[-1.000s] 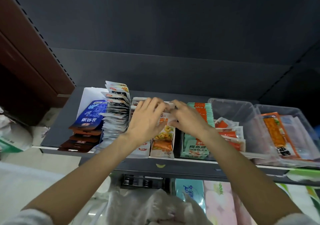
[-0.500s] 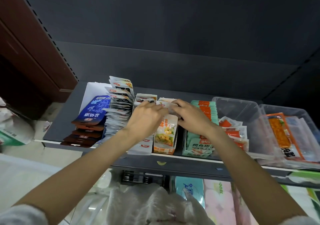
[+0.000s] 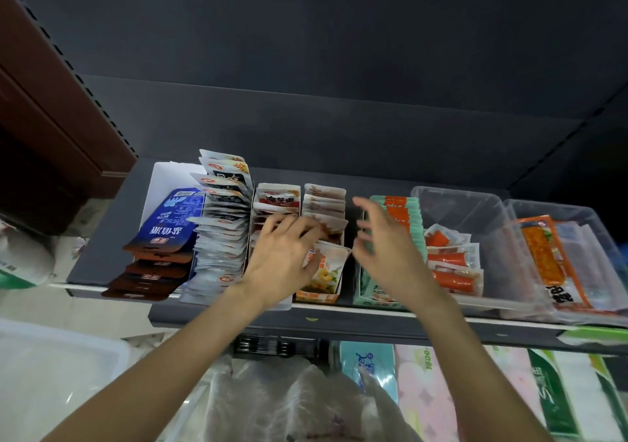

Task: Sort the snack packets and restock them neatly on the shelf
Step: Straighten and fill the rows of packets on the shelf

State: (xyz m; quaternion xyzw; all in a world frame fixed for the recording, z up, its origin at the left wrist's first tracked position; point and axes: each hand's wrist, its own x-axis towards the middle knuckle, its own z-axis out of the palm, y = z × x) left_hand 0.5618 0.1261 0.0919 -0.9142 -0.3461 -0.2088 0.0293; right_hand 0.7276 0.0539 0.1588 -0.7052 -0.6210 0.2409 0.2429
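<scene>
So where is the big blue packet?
In the head view, the blue packet lies at the shelf's far left, on top of a stack of brown packets, right beside the row of white packets.

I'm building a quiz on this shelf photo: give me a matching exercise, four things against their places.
1. blue packet
2. left hand
3. right hand
4. clear bin

A. above the green packets
B. far left of the shelf
C. on the middle rows of packets
D. right of the green packets, holding orange packets

Pairs: 1-B, 2-C, 3-A, 4-D
</scene>
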